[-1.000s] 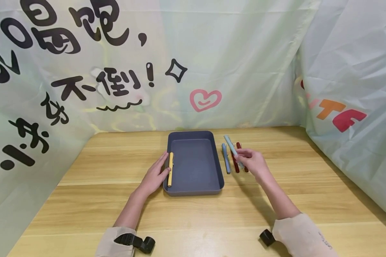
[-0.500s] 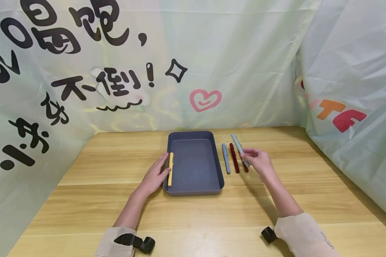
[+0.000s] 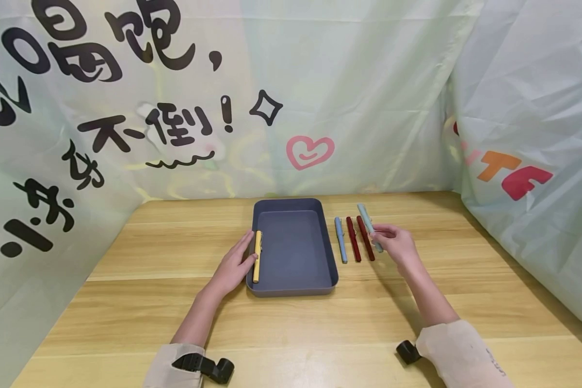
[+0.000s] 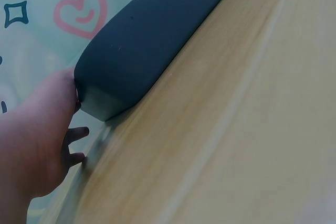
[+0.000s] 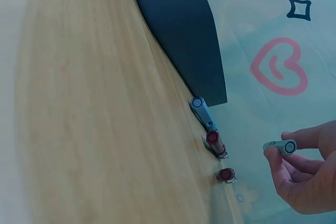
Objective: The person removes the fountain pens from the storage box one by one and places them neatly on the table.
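Note:
My right hand [image 3: 397, 247] pinches a pale blue-green pen [image 3: 365, 215] between thumb and fingers, raised above the table beside the row of pens. In the right wrist view that pen [image 5: 283, 146] points end-on at the camera. Two dark red pens [image 3: 353, 240] [image 3: 366, 238] and a blue pen [image 3: 341, 240] lie side by side just left of it. My left hand [image 3: 230, 268] rests against the left wall of a dark grey-blue tray [image 3: 293, 291], fingers extended, thumb at the rim. A yellow pen [image 3: 257, 264] lies inside the tray along that wall.
The wooden table [image 3: 291, 339] carries the tray near its back middle. Behind it hangs a pale printed cloth [image 3: 368, 97] with black writing and a pink heart. Another cloth side [image 3: 528, 124] stands at the right. Black wrist devices [image 3: 218, 370] sit on both sleeves.
My right hand has moved right with the pale pen, from over the red pens to their right side, uncovering them. The left hand and tray have stayed put.

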The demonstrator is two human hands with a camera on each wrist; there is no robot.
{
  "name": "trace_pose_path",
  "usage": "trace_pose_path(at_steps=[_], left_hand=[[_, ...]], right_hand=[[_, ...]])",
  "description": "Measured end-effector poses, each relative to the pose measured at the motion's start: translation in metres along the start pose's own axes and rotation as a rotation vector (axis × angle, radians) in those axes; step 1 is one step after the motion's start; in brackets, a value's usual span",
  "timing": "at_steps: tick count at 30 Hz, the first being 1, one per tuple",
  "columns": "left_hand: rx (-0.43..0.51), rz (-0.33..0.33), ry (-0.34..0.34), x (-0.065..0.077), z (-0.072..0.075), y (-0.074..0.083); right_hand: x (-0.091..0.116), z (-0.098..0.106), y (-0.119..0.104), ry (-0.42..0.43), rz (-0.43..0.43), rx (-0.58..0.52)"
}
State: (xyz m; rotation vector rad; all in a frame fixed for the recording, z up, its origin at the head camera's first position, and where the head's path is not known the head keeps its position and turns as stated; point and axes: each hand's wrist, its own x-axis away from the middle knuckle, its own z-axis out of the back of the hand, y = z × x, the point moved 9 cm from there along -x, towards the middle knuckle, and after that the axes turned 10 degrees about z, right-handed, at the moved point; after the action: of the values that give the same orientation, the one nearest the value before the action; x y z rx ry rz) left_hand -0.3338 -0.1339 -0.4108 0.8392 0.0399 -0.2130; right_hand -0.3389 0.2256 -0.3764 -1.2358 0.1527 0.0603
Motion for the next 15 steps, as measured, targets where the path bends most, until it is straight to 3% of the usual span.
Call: trace_pose_path(at_steps=[15], left_hand=[[0.002, 0.017, -0.009, 0.000, -0.001, 0.000]], right_hand=[[-0.002, 0.009, 0.012, 0.034, -0.012, -0.016]])
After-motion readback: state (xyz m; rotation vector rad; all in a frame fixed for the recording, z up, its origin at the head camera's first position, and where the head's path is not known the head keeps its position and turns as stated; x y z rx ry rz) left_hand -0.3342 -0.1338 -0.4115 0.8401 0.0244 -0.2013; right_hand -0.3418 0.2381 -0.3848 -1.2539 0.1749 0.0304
